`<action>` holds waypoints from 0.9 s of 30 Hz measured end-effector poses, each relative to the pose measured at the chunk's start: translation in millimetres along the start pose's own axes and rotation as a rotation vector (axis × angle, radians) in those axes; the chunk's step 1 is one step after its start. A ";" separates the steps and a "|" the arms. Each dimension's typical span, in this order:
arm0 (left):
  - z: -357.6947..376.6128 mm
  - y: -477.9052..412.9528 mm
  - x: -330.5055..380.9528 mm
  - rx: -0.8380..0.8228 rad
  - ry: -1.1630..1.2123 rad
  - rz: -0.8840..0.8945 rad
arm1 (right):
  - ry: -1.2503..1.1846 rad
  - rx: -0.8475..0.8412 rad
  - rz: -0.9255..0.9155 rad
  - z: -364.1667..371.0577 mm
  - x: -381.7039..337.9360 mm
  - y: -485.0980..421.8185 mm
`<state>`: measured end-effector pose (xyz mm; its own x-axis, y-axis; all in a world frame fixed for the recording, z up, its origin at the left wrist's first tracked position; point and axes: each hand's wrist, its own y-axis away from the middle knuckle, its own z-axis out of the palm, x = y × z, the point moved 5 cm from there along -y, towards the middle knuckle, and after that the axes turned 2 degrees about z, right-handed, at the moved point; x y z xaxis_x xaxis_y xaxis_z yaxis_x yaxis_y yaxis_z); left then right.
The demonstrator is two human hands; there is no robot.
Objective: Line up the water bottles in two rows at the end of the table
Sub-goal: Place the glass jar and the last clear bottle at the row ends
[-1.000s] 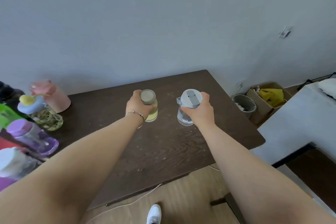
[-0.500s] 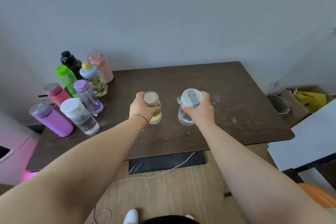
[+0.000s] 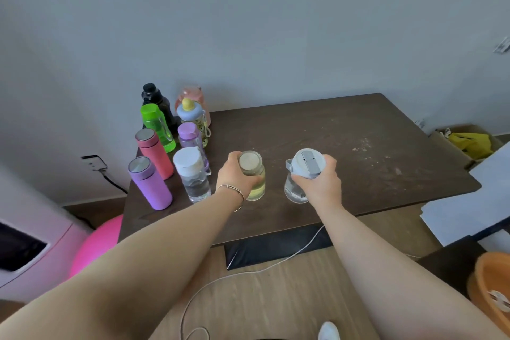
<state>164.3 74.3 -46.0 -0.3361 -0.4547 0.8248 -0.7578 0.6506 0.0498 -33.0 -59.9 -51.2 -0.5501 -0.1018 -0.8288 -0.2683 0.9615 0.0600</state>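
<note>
My left hand (image 3: 234,177) grips a yellow-tinted bottle (image 3: 255,175) with a pale round lid, just right of a clear bottle with a white cap (image 3: 192,175). My right hand (image 3: 321,182) holds a clear bottle with a grey flip lid (image 3: 302,174) near the front edge of the dark table (image 3: 358,146). Several bottles stand in two rows at the table's left end: purple (image 3: 150,183), red (image 3: 154,153), green (image 3: 158,128) and black (image 3: 156,101) at the outer edge; the white-capped one, a lilac one (image 3: 190,136), a blue-lidded one (image 3: 193,117) and a pink one (image 3: 193,96) beside them.
A grey wall stands behind the table. A cardboard box with yellow cloth (image 3: 469,142) sits on the floor at right, near a white surface (image 3: 474,201) and an orange basin (image 3: 491,284). A pink ball (image 3: 96,248) and a white cable (image 3: 248,270) lie on the floor.
The view has swung left, bringing the whole bottle group into sight. Both hands, each still holding its bottle, have moved leftwards over the table towards that group.
</note>
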 end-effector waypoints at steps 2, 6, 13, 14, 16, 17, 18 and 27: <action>-17.3 4.6 -16.1 -0.013 -0.013 0.008 | -0.007 0.004 0.009 14.7 -7.8 19.7; -47.5 16.2 -44.6 -0.036 -0.018 0.027 | 0.013 -0.003 -0.004 38.8 -25.2 52.7; -89.6 35.5 -92.6 -0.005 -0.005 -0.050 | 0.045 -0.072 -0.030 78.8 -46.2 84.9; -95.4 38.4 -99.3 0.008 -0.002 -0.064 | 0.046 -0.090 -0.035 85.6 -47.6 88.0; -107.0 44.3 -113.1 0.036 0.010 -0.090 | 0.050 -0.137 -0.044 100.8 -49.3 93.9; -113.2 47.6 -119.9 0.054 0.014 -0.102 | 0.056 -0.166 -0.052 109.1 -50.4 96.9; -119.7 50.8 -126.4 0.072 0.015 -0.114 | 0.060 -0.193 -0.058 117.2 -52.0 100.3; -167.3 57.7 -176.8 0.153 -0.041 -0.221 | 0.058 -0.367 -0.134 182.8 -70.9 130.6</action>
<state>273.5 294.0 -94.7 -0.1727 -0.6015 0.7800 -0.8901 0.4344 0.1380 115.5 119.5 -86.3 -0.5317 -0.2443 -0.8110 -0.6001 0.7843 0.1572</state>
